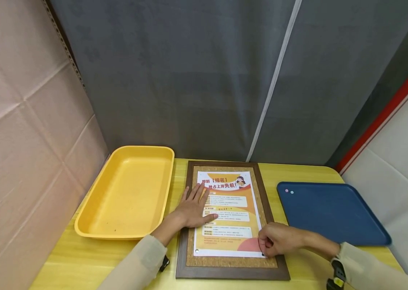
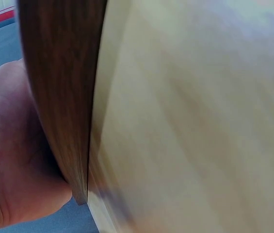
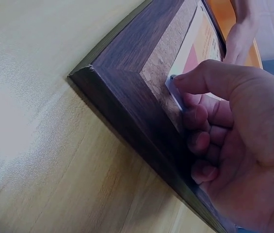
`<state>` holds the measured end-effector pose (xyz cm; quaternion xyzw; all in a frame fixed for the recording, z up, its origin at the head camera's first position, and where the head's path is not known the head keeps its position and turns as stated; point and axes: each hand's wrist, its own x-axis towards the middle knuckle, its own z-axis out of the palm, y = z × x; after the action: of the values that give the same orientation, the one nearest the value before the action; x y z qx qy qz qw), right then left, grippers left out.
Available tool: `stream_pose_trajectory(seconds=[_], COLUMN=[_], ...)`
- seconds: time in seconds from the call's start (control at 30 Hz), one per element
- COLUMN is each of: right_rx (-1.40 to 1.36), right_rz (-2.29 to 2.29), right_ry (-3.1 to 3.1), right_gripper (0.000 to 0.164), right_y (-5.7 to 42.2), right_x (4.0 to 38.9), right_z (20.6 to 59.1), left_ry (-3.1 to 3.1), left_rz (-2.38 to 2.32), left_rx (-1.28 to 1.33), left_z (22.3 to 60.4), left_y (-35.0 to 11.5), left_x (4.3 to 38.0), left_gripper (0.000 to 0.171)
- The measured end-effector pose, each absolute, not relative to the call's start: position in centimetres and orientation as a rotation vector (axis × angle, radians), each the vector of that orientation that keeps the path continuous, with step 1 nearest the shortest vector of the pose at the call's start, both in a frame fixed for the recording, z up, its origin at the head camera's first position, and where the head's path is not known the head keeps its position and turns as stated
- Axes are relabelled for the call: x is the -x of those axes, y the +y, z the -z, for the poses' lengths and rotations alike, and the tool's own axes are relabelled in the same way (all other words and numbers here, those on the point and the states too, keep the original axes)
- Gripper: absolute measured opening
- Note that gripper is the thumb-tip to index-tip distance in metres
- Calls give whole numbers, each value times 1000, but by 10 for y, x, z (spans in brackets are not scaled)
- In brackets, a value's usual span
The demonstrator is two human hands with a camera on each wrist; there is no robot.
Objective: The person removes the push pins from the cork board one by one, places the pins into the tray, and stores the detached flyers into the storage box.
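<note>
A printed orange-and-white poster [image 1: 227, 241] lies on a cork board [image 1: 231, 262] with a dark brown wooden frame [image 1: 233, 274]. My left hand [image 1: 192, 210] rests flat on the poster's left side, fingers spread, its heel over the frame's left bar. At the poster's lower right corner, my right hand [image 1: 280, 239] has its fingers curled and its thumb tip on a small dark thumbtack [image 3: 172, 77]. The thumb partly hides this tack. Another small round tack [image 1: 196, 251] sits in the lower left corner of the sheet.
To the left stands a deep yellow tray [image 1: 124, 235], close to the pinkish side wall. A flat blue tray [image 1: 334, 213] lies on the right, with a pink tack [image 1: 287, 191] and a pale tack [image 1: 292, 192] near its upper left corner. A grey curtain [image 1: 189, 80] hangs behind the table.
</note>
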<state>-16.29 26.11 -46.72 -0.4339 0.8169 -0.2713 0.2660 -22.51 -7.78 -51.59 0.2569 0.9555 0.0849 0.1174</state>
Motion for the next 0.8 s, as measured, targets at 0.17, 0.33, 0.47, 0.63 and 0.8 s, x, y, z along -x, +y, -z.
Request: stream_pose_trajectory(seconds=[0.17, 0.33, 0.47, 0.63, 0.8], right_rx=[1183, 1194, 1148, 1066, 1044], right_rz=[738, 754, 802, 891, 957], right_ry=[2210, 2195, 2133, 2053, 2009], right_gripper=[15, 15, 13, 10, 8], right_y=[261, 261, 262, 263, 265], right_x=[162, 162, 162, 162, 164], right_z=[467, 467, 466, 466, 470], left_ry=[2797, 2801, 2807, 2807, 2815], left_rz=[-230, -259, -262, -237, -226], left_rx=[-747, -753, -760, -755, -754], left_z=[519, 522, 522, 515, 506], left_y=[-77, -78, -78, -78, -77], left_x=[227, 228, 228, 226, 221], left_gripper=[105, 105, 105, 103, 102])
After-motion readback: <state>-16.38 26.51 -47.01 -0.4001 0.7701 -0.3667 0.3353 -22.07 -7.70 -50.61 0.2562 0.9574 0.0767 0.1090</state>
